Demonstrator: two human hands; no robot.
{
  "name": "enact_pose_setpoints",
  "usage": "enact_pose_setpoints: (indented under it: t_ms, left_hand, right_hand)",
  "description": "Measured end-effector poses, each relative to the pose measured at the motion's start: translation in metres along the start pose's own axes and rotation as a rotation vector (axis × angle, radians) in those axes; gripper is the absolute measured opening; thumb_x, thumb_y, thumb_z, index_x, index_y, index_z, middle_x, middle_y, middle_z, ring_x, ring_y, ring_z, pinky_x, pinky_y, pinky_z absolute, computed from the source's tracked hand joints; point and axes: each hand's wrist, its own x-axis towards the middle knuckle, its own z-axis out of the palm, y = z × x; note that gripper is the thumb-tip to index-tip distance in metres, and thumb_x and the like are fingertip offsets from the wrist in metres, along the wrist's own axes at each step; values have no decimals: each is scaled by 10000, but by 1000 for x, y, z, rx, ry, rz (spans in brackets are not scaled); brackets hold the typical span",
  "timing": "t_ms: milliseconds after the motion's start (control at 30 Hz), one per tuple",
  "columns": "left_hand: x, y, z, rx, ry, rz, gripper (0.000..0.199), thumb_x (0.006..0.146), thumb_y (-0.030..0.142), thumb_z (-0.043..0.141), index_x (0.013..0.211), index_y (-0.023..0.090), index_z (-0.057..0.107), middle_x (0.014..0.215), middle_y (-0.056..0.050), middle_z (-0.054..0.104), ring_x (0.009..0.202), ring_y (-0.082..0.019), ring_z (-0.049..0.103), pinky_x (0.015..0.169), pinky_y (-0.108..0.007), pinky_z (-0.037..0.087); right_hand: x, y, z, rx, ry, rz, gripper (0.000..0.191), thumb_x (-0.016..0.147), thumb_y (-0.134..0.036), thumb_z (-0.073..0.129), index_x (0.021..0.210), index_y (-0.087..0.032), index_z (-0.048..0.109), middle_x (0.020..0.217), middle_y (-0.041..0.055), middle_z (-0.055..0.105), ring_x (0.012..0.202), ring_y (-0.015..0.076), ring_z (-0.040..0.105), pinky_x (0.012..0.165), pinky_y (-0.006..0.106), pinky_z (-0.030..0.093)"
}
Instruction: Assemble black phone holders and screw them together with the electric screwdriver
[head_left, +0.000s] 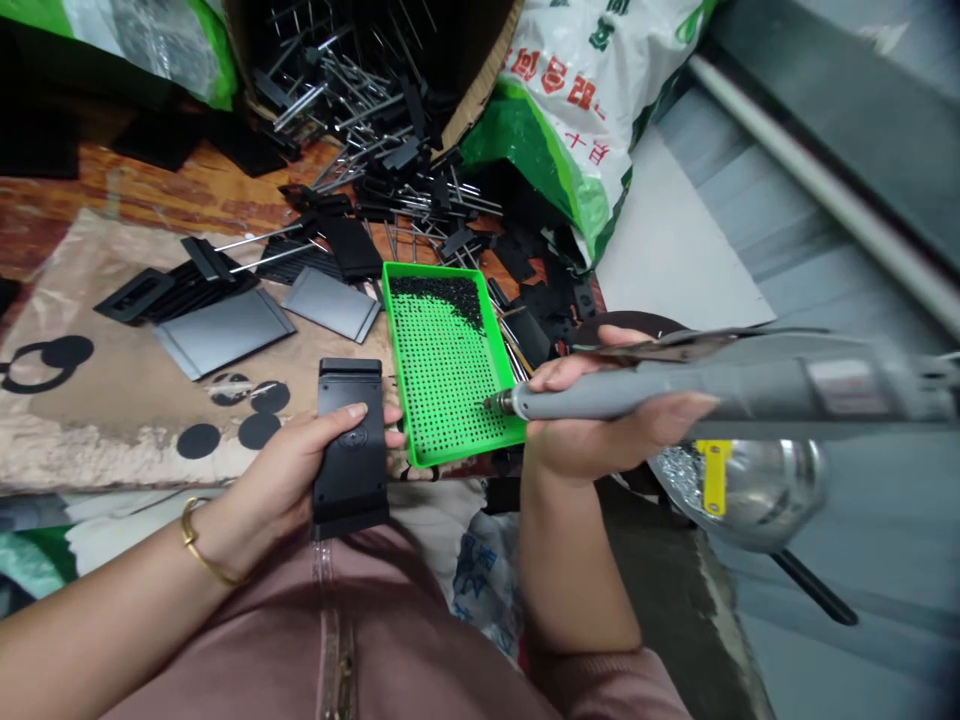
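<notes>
- Hand, right [581,440]: fingers curled closed around a grey screwdriver [600,396], at 4 o'clock from the tray. Body lies nearly level, tail toward 3 o'clock, presumably so the tip reaches the tray at a low slant.
- Tip over the near right part of the green tray [442,370]; contact with its floor cannot be told.
- Left hand [292,460]: closed on a black block [352,490], at 8 o'clock. Thumb across the upper face, fingertips out past the right edge; this grip probably steadies the block and leaves most of that face bare.
- Tray wall close beside those fingertips; little room there.
- Small black bits [439,290] heaped at the tray's 12 o'clock end; near floor shows bare holes.
- Grey panels [225,332] at 9 to 10 o'clock; black discs [199,440] between 8 and 9.
- Metal rods [330,105] tangled at 11 to 12, spilling from a cardboard box [491,65] and crowding the tray's far side.
- Printed bag [581,90] at 1 o'clock.
- Metal bowl [780,490] at 4, partly hidden by hand and screwdriver.
</notes>
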Motion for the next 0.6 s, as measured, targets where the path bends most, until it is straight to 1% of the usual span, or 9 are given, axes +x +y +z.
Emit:
enact_pose_setpoints:
  t_ms: [67,133,200,233,300,400,467,533,600]
  left_hand:
    - [-1,0,2,-3,-8,-7,311,819,236,601,1072,74,678,909,-188,734,713,-252,710,635,-351,588]
    - [-2,0,3,-9,-8,-6,299,821,226,598,1057,62,681,865,-189,737,659,-233,704,572,-304,572]
    - [-2,0,4,-22,-17,-8,284,817,221,601,1032,56,685,830,-185,737,622,-221,697,526,-274,553]
    - [-2,0,4,-31,-24,-8,274,814,219,604,1018,56,688,812,-180,737,610,-217,694,514,-266,546]
    - [-1,-1,4,-48,-40,-5,254,808,215,608,989,57,690,774,-166,735,595,-212,690,511,-264,542]
    - [-1,-2,5,-76,-50,12,220,800,194,614,961,61,683,753,-151,735,605,-213,692,554,-296,564]
    - [-1,-1,6,-116,-37,21,218,786,163,622,980,75,670,801,-144,741,608,-210,692,560,-315,572]
    - [-2,-1,8,-146,-20,20,239,772,140,629,1004,86,657,850,-141,744,610,-203,690,557,-317,572]
    - [-2,-1,7,-130,-23,9,240,770,155,634,996,78,659,829,-145,742,603,-205,689,545,-306,563]
  right_hand:
    - [1,-12,9,83,-69,7,519,868,-607,169,891,-238,532,481,-38,419,325,139,410,343,280,320]
    - [-2,-21,20,167,-162,19,512,869,-623,184,883,-246,530,478,-37,424,324,136,422,352,276,330]
    - [-6,-26,33,203,-237,29,501,861,-639,210,876,-252,528,485,-33,436,337,142,441,363,282,342]
    - [-9,-27,40,195,-246,28,509,856,-647,204,877,-254,526,485,-33,426,337,143,439,363,286,342]
    - [-15,-26,52,148,-201,17,549,858,-644,138,892,-255,523,480,-38,379,330,142,414,358,291,335]
    - [-24,-21,66,105,-145,-9,596,881,-584,45,932,-260,542,487,-33,346,348,145,406,368,295,346]
    - [-28,-19,70,71,-175,-26,608,887,-588,43,984,-276,556,496,-29,355,368,152,424,380,300,372]
    - [-30,-17,71,6,-212,-43,628,878,-631,51,1044,-295,555,504,-33,351,367,153,426,377,300,385]
    - [-30,-15,70,-59,-244,-46,652,870,-656,43,1090,-307,548,515,-36,349,361,149,422,371,299,392]
